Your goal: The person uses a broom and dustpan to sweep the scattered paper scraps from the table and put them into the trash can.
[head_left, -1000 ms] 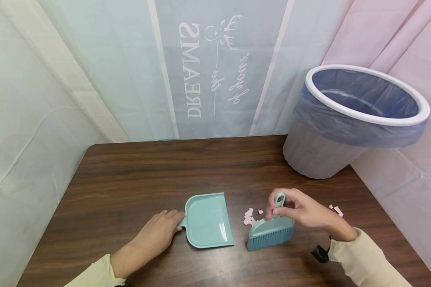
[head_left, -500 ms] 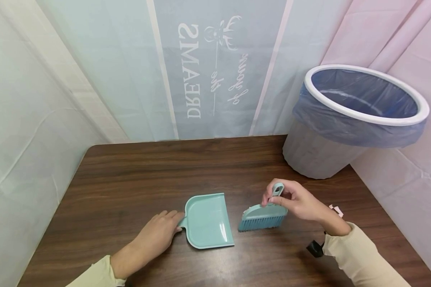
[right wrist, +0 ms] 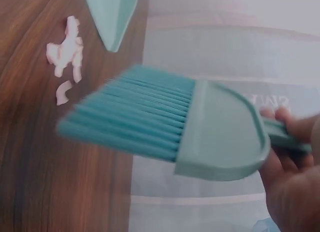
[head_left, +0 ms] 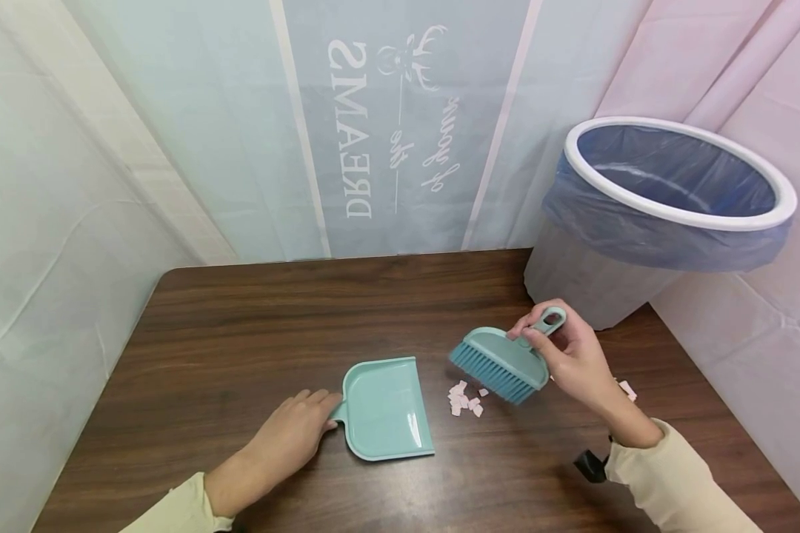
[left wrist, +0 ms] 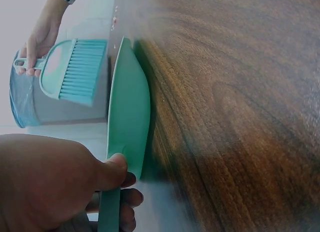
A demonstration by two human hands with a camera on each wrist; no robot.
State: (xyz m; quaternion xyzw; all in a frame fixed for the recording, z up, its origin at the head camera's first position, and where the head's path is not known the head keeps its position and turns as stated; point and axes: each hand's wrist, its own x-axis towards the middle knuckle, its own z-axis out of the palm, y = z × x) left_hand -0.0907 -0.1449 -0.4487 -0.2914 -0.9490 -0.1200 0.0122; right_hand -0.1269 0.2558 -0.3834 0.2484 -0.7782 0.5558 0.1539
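A teal dustpan (head_left: 383, 407) lies on the table with its wide lip facing right. My left hand (head_left: 287, 433) grips its handle, thumb on top in the left wrist view. My right hand (head_left: 570, 363) holds a teal hand brush (head_left: 507, 359) by its looped handle, raised over the table and tilted, bristles down and to the left. Between the dustpan's lip and the brush lies a small heap of pale pink scraps (head_left: 463, 400). The right wrist view shows the bristles (right wrist: 135, 112) above the table, apart from the scraps.
At the back right stands a grey waste bin (head_left: 573, 281) with a blue liner and a white rim (head_left: 680, 215). A few more pale scraps (head_left: 628, 390) lie beyond the right wrist. A printed curtain (head_left: 400, 126) hangs along the table's far edge.
The brush first swept slightly left and away, covering the scraps, then rose and swung right and back, tilting and uncovering the heap. The left hand and dustpan have stayed put.
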